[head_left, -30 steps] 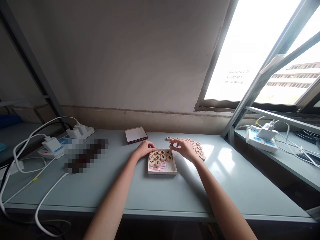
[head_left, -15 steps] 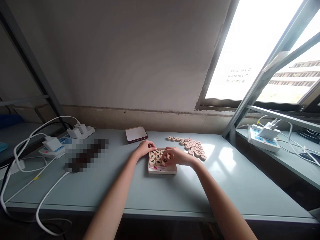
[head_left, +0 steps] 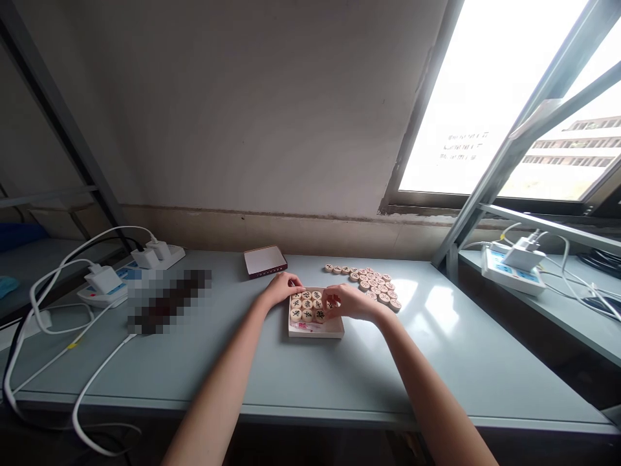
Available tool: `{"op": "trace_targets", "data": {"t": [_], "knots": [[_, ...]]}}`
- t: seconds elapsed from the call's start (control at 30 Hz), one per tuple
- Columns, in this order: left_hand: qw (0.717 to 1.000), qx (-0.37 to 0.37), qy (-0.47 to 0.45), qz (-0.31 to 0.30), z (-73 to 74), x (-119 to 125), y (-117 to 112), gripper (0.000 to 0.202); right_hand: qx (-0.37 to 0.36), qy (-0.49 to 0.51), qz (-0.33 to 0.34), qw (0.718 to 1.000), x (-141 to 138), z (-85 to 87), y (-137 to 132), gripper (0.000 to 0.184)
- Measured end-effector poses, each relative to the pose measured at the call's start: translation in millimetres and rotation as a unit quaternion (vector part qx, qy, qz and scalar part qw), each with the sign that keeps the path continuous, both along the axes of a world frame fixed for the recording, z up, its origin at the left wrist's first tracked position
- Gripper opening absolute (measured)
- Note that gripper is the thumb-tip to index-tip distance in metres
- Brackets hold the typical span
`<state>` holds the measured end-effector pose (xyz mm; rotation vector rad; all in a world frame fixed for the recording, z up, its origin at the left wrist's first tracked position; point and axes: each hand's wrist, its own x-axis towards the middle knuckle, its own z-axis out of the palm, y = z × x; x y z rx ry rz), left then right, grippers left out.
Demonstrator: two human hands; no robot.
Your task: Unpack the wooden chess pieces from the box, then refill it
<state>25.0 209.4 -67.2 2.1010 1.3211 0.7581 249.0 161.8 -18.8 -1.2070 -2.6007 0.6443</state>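
Observation:
A shallow open box [head_left: 315,334] holds rows of round wooden Chinese chess pieces [head_left: 307,304] with dark characters. Its near strip has no pieces and shows a reddish print on the bottom. My left hand [head_left: 281,289] grips the box's far left corner, fingers closed on the rim. Over the right side of the box is my right hand [head_left: 350,302], its thumb and forefinger curved and apart, touching or just above a piece [head_left: 319,315] in the nearest row. The right hand hides part of the pieces there. More chess pieces [head_left: 373,282] lie in a cluster behind the right hand.
The box lid [head_left: 264,261] lies upturned behind my left hand. Power strips [head_left: 101,294] with white chargers and cables occupy the desk's left, beside a blurred dark object [head_left: 169,302]. Another power strip [head_left: 512,268] sits on the right-hand desk. A metal post [head_left: 504,149] rises at right.
My right hand has shifted slightly right and its fingers have come off the piece, which now sits in the nearest row. The left hand stays on the box corner.

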Motion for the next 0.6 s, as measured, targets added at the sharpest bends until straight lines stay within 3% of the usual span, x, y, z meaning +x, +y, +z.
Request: {"op": "trace_targets", "data": {"t": [0.37,0.47,0.6], "knots": [[1.000,-0.004,-0.001,0.002,-1.6,0.0,1.0,0.023,-0.007,0.007,0.003,1.000,8.0,-9.9,10.2,0.012],[1.000,-0.003,-0.002,0.000,-0.8,0.0,0.5,0.023,0.109,0.032,-0.073,0.991,14.1,-15.9,18.1,0.018],[1.000,-0.003,-0.001,0.002,-0.6,-0.1,0.2,0.022,0.290,-0.021,-0.197,0.936,20.6,-36.7,32.5,0.029]]}}
